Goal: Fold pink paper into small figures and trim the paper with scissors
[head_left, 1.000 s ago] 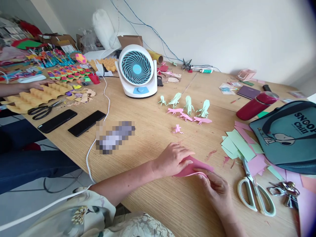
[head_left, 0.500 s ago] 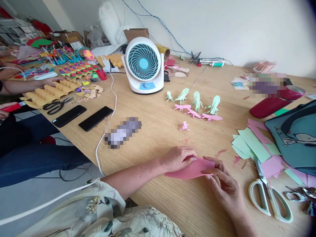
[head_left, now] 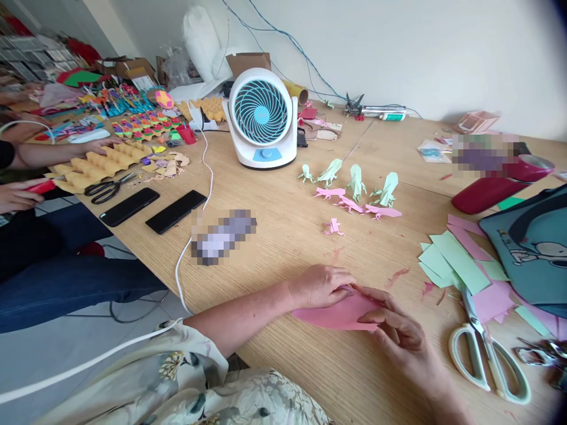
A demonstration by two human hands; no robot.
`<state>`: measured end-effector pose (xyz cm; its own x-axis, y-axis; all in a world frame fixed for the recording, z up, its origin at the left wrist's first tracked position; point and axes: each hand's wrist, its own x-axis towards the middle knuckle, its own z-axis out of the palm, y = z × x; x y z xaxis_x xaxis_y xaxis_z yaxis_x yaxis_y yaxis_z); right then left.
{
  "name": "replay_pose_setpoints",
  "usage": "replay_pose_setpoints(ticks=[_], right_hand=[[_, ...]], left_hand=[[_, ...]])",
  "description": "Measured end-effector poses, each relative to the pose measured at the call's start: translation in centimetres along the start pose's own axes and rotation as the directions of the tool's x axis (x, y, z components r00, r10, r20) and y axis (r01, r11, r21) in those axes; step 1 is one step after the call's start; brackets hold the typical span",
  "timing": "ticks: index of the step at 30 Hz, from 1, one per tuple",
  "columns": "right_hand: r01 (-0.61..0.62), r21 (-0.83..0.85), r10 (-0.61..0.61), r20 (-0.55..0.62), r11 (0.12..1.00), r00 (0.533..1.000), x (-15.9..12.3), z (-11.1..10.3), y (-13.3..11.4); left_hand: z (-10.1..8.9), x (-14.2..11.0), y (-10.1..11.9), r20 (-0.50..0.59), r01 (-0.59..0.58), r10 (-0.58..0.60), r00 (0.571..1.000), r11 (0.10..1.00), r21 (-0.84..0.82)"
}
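A sheet of pink paper (head_left: 334, 314) curves between my two hands near the front edge of the table. My left hand (head_left: 319, 285) grips its upper edge, fingers closed and partly hiding the sheet. At the right end, my right hand (head_left: 401, 332) pinches the paper between thumb and fingers. Beyond them stands a small folded pink paper figure (head_left: 333, 227). Behind it are several pink paper figures (head_left: 351, 203) and green paper figures (head_left: 355, 182). White-handled scissors (head_left: 481, 345) lie to the right of my right hand.
Green paper sheets (head_left: 458, 260) and pink sheets lie at right beside a teal bag (head_left: 527, 260) and a red bottle (head_left: 491, 189). A white fan (head_left: 262, 118) stands at the back. Two phones (head_left: 175, 211) and a cable lie left. A co-worker's hand (head_left: 20, 196) holds something red.
My right hand has moved slightly left and its upper fingers now lie closer to my left hand. The pink paper has tilted, its lower right edge dropping a little.
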<state>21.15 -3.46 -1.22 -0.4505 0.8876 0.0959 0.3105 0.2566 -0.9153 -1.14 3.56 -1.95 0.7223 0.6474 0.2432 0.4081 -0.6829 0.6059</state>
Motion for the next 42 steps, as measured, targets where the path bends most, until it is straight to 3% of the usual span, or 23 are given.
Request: replay_pose_setpoints(ticks=[5, 11, 20, 33, 39, 42], right_hand=[[-0.037, 0.009, 0.037, 0.031, 0.999, 0.999, -0.1, -0.1, -0.2], [0.036, -0.019, -0.034, 0.126, 0.999, 0.991, -0.3, 0.5, 0.2], [0.038, -0.223, 0.013, 0.221, 0.974, 0.975, -0.3, 0.3, 0.0], [-0.049, -0.036, 0.051, 0.060, 0.998, 0.997, 0.6, 0.5, -0.1], [-0.115, -0.034, 0.116, 0.027, 0.993, 0.993, 0.5, 0.7, -0.7], [-0.126, -0.032, 0.125, -0.025, 0.992, 0.992, 0.5, 0.9, -0.6]], left_hand=[[0.0, 0.0, 0.1, 0.013, 0.015, -0.015, 1.000, 1.000, -0.015], [-0.4, 0.1, 0.2, 0.047, 0.054, -0.051, 0.998, 0.997, -0.052], [-1.1, 0.2, 0.2, 0.103, 0.062, -0.051, 0.993, 0.992, -0.111], [-0.9, -0.3, 0.1, 0.077, 0.135, -0.121, 0.990, 0.965, -0.224], [-1.0, -0.2, 0.1, -0.018, 0.062, -0.072, 0.997, 0.940, -0.335], [-1.5, -0.1, 0.2, -0.010, 0.062, -0.072, 0.997, 0.912, -0.404]])
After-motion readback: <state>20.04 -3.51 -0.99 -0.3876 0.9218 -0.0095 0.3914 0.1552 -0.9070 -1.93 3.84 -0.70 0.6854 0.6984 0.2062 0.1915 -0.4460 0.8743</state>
